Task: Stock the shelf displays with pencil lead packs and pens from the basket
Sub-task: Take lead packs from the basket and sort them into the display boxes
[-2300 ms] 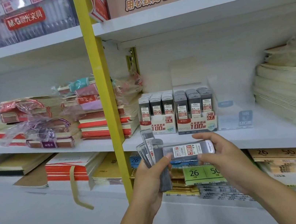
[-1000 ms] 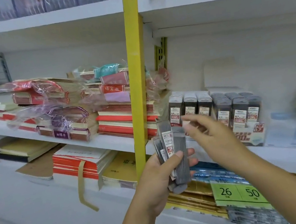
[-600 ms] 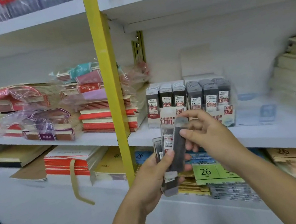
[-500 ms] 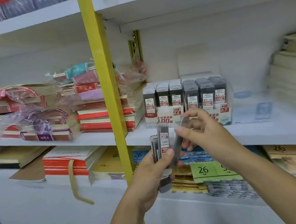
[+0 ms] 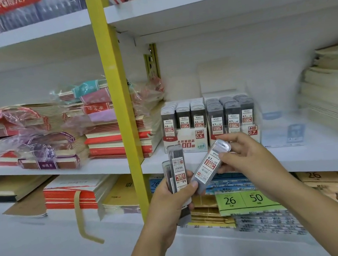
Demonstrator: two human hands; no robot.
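Observation:
My left hand (image 5: 170, 202) grips a bunch of grey pencil lead packs (image 5: 177, 170), held upright in front of the shelf edge. My right hand (image 5: 245, 155) pinches the top of a single 0.7 lead pack (image 5: 210, 166), tilted, its lower end still against my left thumb. On the middle shelf behind stand two display boxes: the 0.5 display box (image 5: 184, 142) at left and the 0.7 display box (image 5: 252, 130) at right, both filled with rows of upright packs. No basket or pens are in view.
A yellow upright post (image 5: 117, 104) stands just left of the displays. Stacked notebooks (image 5: 116, 135) fill the shelf left of the post, and a cream paper stack (image 5: 334, 94) lies at right. A clear holder (image 5: 283, 135) sits right of the 0.7 box. Price tags (image 5: 243, 201) hang below.
My right hand has drawn one pack out of the bunch in my left hand and tilted it to the right, with its label now facing me.

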